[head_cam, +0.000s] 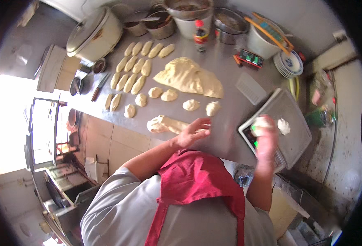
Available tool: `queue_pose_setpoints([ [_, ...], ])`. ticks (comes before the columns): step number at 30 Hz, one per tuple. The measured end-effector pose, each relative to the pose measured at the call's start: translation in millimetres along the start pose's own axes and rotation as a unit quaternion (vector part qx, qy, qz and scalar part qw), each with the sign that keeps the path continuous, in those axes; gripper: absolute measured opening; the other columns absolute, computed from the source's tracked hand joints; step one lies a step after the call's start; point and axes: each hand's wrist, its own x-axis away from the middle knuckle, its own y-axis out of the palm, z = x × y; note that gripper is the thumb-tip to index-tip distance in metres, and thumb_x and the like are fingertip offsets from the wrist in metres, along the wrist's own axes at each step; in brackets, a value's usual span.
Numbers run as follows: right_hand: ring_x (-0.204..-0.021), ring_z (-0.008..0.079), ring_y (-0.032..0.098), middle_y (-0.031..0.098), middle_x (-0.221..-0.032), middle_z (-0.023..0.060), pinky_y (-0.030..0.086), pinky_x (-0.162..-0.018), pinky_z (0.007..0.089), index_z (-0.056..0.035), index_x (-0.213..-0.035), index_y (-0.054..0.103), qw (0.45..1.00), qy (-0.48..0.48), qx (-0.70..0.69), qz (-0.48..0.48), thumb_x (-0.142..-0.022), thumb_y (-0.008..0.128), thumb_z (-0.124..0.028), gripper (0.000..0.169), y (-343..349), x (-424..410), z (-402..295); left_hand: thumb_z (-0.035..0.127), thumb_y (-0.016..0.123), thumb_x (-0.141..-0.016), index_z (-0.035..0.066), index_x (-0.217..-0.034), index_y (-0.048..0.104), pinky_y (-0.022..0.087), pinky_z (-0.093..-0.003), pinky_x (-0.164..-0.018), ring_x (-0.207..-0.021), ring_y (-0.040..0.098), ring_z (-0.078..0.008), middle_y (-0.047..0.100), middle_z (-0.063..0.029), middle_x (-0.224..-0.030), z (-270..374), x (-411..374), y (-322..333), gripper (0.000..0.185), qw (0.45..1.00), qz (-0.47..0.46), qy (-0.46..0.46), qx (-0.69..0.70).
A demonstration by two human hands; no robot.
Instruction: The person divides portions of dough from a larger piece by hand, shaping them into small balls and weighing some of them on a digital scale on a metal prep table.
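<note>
A thick dough roll (165, 124) lies near the front edge of the steel worktable. My left hand (194, 133) is at its right end, fingers and thumb apart, and partly covers it. At the right, my right hand (267, 138), blurred, holds a pale dough piece (262, 122) over a weighing scale (245, 130) with a lit green display. On the scale's broad grey platform (291, 107) rests another small dough lump (283, 126). Beyond the roll sit several rounded dough pieces (190, 105) and a large dough mass (184, 75). Rows of elongated dough pieces (134, 65) lie to the left.
A knife (99, 87) lies on the left, near small bowls (75, 86). Along the back stand a large lidded pot (91, 35), a red-capped bottle (200, 37) and a white bucket (264, 40). Stacked plates (288, 64) and a translucent plastic tray (251, 88) are at right.
</note>
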Motion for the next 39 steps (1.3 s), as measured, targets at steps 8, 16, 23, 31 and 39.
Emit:
queue_pose_setpoints([
  [8, -0.125, 0.0363, 0.049, 0.053, -0.135, 0.0188, 0.036, -0.108, 0.0451, -0.003, -0.139, 0.049, 0.855, -0.219, 0.416, -0.22, -0.084, 0.075, -0.015, 0.062, 181, 36, 88, 0.019, 0.068, -0.094, 0.005, -0.129, 0.053, 0.055, -0.0327, -0.079, -0.089, 0.065, -0.019, 0.069, -0.009, -0.103, -8, 79, -124, 0.041, 0.963, 0.222, -0.03, -0.15],
  [16, -0.114, 0.0367, 0.053, 0.056, -0.124, 0.0147, 0.042, -0.098, 0.0497, -0.008, -0.132, 0.054, 0.728, -0.155, 0.63, -0.22, -0.07, 0.084, -0.024, 0.071, 134, 36, 168, 0.012, 0.062, -0.086, 0.005, -0.123, 0.061, 0.038, -0.048, -0.11, -0.133, 0.046, -0.0363, 0.052, -0.019, -0.139, -94, 116, -256, 0.037, 0.778, 0.146, 0.051, -0.609],
  [23, -0.104, 0.0352, 0.06, 0.061, -0.108, 0.0148, 0.05, -0.09, 0.0428, -0.0075, -0.106, 0.064, 0.781, 0.037, 0.578, -0.234, -0.068, 0.079, -0.016, 0.041, 141, 16, 200, 0.009, 0.063, -0.088, 0.002, -0.116, 0.064, 0.044, -0.0458, -0.102, -0.119, 0.057, -0.0365, 0.062, -0.0172, -0.125, -28, 106, -218, 0.029, 0.789, 0.223, 0.109, -0.561],
  [31, -0.107, 0.0332, 0.063, 0.066, -0.112, 0.0203, 0.05, -0.093, 0.0406, -0.0009, -0.12, 0.063, 0.904, 0.182, 0.34, -0.187, -0.075, 0.079, -0.016, 0.05, 155, 33, 144, 0.018, 0.079, -0.076, 0.004, -0.131, 0.053, 0.04, -0.0471, -0.106, -0.123, 0.052, -0.0368, 0.058, -0.0164, -0.13, -15, 58, -123, 0.063, 0.835, 0.027, 0.133, -0.534],
  [39, -0.093, 0.0322, 0.068, 0.069, -0.097, 0.017, 0.053, -0.083, 0.0414, -0.0055, -0.118, 0.065, 0.861, -0.06, 0.485, -0.143, -0.083, 0.069, -0.007, 0.035, 83, 20, 171, 0.019, 0.08, -0.076, 0.007, -0.137, 0.047, 0.04, -0.048, -0.108, -0.128, 0.048, -0.0378, 0.05, -0.0169, -0.14, -35, 6, -59, 0.071, 0.808, -0.066, 0.124, -0.572],
])
